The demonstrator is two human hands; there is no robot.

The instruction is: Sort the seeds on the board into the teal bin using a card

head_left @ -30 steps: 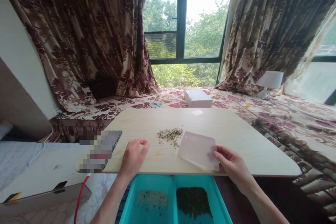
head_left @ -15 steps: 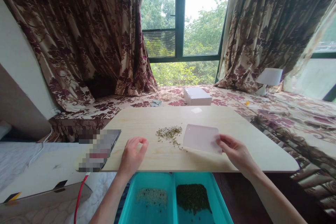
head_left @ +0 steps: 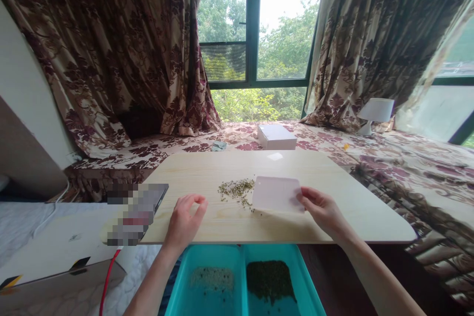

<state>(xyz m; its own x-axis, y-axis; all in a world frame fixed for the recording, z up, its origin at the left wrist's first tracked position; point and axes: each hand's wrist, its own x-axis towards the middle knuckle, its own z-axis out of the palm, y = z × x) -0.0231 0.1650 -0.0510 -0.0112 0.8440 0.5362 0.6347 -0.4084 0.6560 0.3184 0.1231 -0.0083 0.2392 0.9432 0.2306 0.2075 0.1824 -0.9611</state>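
Note:
My right hand (head_left: pixel 323 210) grips the right edge of a thin, pale translucent plastic sheet (head_left: pixel 277 194) between thumb and fingers. The sheet is tilted over the wooden tabletop (head_left: pixel 333 227), its left edge close beside a scattered pile of small green beans (head_left: pixel 237 188). To the left of the beans, my left hand (head_left: pixel 186 221) rests at the table with fingers curled and thumb tip close to the index finger; nothing shows between them. Below the table edge is a teal two-compartment bin (head_left: pixel 243 281), with pale grains (head_left: pixel 213 279) on the left and a dark green heap (head_left: pixel 270 279) on the right.
A blurred-out device (head_left: pixel 159 197) with a red cable (head_left: pixel 109 276) lies at the table's left edge. A white box (head_left: pixel 277 137) and a lamp (head_left: pixel 375 111) stand on the floral window seat behind. Left of the table is a large carton (head_left: pixel 55 256).
My right hand has shifted slightly left with the plastic sheet, bringing it up to the beans' right side. My left hand keeps nearly the same place and shape.

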